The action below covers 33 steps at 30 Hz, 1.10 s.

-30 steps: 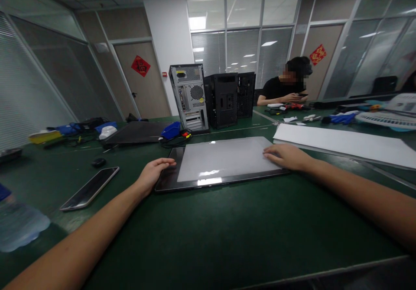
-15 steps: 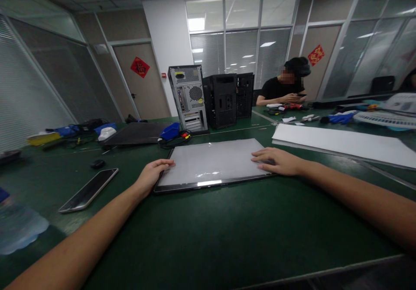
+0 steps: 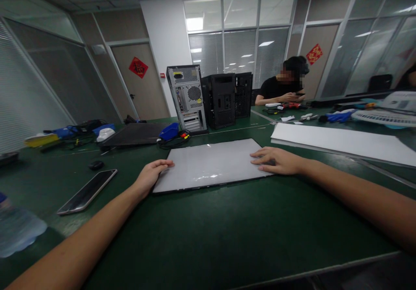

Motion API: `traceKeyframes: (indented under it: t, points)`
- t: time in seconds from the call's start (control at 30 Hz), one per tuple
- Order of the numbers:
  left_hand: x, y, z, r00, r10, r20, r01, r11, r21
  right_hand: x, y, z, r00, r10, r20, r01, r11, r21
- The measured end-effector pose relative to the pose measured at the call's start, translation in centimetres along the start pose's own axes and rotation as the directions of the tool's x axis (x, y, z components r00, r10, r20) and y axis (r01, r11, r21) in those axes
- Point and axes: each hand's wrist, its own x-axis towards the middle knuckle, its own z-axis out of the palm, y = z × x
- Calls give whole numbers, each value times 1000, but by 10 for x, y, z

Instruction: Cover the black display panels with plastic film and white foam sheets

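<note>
A flat panel lies on the green table, covered by a white sheet (image 3: 211, 164) that reaches its edges. My left hand (image 3: 151, 174) rests at the panel's left edge, fingers curled loosely against it. My right hand (image 3: 276, 160) lies flat on the sheet near its right edge, fingers stretched out and pressing down.
A phone (image 3: 87, 191) lies to the left, a small black item (image 3: 96, 165) beyond it. Computer towers (image 3: 188, 99) stand behind the panel, with a blue part (image 3: 170, 131) and cables. A long white board (image 3: 341, 143) lies right. A seated person (image 3: 282, 88) works at the far side. A plastic bottle (image 3: 16, 227) sits near left.
The white sheet has slid left and forward until it covers the dark panel's border; my right hand moved left with it. My left hand stayed at the left edge.
</note>
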Motion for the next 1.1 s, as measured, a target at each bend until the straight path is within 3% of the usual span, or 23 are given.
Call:
traceKeyframes:
  t: [0.13, 0.23, 0.33, 0.47, 0.53, 0.6, 0.73, 0.97, 1.03, 1.1]
  points:
    - [-2, 3, 1, 1000, 1, 8, -1, 1000, 0, 2, -4, 1, 1000, -13, -20, 13, 1000, 2]
    - [-2, 3, 1, 1000, 5, 10, -5, 1000, 12, 2, 8, 1, 996, 5, -93, -6, 1000, -8]
    - [1, 0, 0, 999, 27, 19, -27, 999, 17, -10, 46, -2, 955, 176, -239, -211, 969, -128]
    - [2, -4, -2, 999, 29, 35, -29, 1000, 3, -47, 114, -1, 759, 505, -411, -629, 731, -264]
    - [3, -4, -3, 999, 21, 44, -21, 1000, -9, -64, 139, 0, 646, 673, -361, -762, 595, -255]
    - [2, -4, -3, 998, 19, 54, -18, 1000, -18, -74, 152, 1, 589, 758, -281, -808, 537, -243]
    - [0, -1, -2, 998, 26, 49, -26, 1000, 8, -68, 143, -1, 634, 732, -249, -771, 574, -274]
    - [-4, 4, -1, 999, 22, 47, -23, 1000, 17, -35, 91, -6, 732, 594, -333, -681, 636, -363]
    - [-3, 2, -2, 998, 20, 52, -20, 1000, 13, -28, 70, -8, 792, 486, -370, -607, 691, -393]
    - [-1, 0, -3, 998, 26, 52, -26, 1000, 5, -21, 46, -9, 889, 294, -351, -431, 796, -425]
